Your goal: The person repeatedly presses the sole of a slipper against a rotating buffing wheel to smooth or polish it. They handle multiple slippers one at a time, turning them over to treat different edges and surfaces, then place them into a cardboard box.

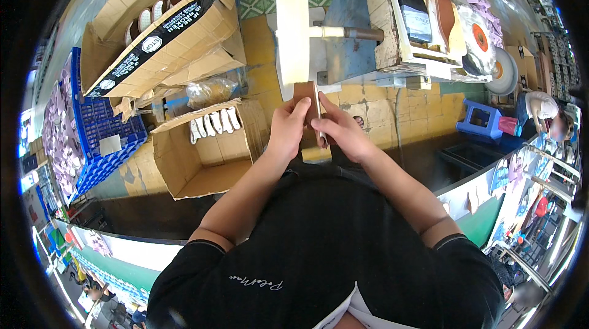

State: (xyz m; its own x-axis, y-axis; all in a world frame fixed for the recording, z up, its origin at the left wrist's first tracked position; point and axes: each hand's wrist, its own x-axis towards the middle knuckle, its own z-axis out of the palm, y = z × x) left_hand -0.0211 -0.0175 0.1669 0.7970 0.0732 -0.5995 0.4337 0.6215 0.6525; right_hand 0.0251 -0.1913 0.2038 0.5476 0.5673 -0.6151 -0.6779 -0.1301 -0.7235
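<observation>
A brown shoe sole [304,90] with a pale edge is held upright between my two hands. Its far end is at the near rim of a tall white buffing wheel [293,34]; whether they touch I cannot tell. My left hand [286,130] is closed on the sole's left side, thumb pressed on the brown face. From the right, my right hand [345,134] grips it, with fingers at the far part and the thumb along the edge. The wheel sits on a shaft [359,33] coming out of a worn blue machine [350,7].
At left stands an open cardboard box [215,179] with several pale soles along its far side. Beyond it is a bigger taped carton [178,53] holding soles, beside a blue crate [113,130]. A blue stool [480,122] and another person [543,108] are at the right.
</observation>
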